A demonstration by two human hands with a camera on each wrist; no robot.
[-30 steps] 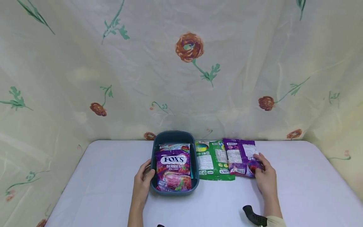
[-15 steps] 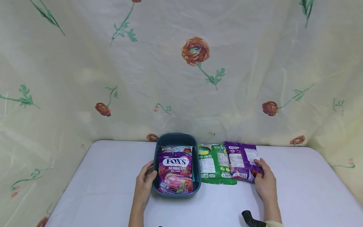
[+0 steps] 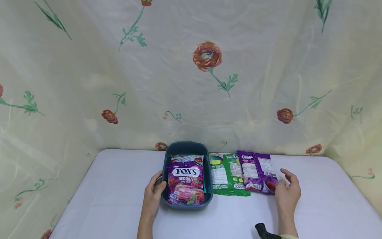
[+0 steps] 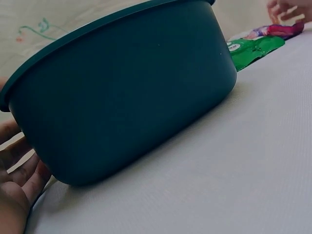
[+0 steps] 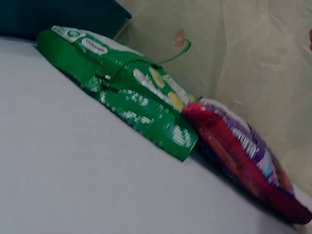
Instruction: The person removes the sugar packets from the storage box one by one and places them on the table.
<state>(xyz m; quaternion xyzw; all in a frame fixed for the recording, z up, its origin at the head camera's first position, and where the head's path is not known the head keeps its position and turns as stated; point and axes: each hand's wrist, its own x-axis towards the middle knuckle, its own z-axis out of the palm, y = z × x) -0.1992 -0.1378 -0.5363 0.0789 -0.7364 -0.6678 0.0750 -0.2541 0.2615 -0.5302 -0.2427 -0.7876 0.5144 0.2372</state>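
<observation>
A dark teal plastic bin [image 3: 187, 207] stands on the table, with a purple FOX'S Berries candy bag [image 3: 185, 184] lying face up inside. Behind and under that bag, another candy bag [image 3: 188, 158] partly shows. My left hand [image 3: 153, 196] touches the bin's left side, its fingers lying along the outer wall [image 4: 122, 97] in the left wrist view. To the right of the bin lies a green candy bag [image 3: 226, 176], back side up. A second purple candy bag [image 3: 258, 172] overlaps its right edge. Just right of this purple bag is my right hand [image 3: 288, 192], fingers parted and holding nothing.
White cloth covers the table [image 3: 226, 215], and a flowered curtain [image 3: 238, 99] hangs along its back and sides. A black curved piece [image 3: 267, 231] sticks out beside the right wrist.
My right hand has let go of the right purple candy bag's lower corner and moved a little to the right. The left hand stays at the bin. The head view has shifted slightly.
</observation>
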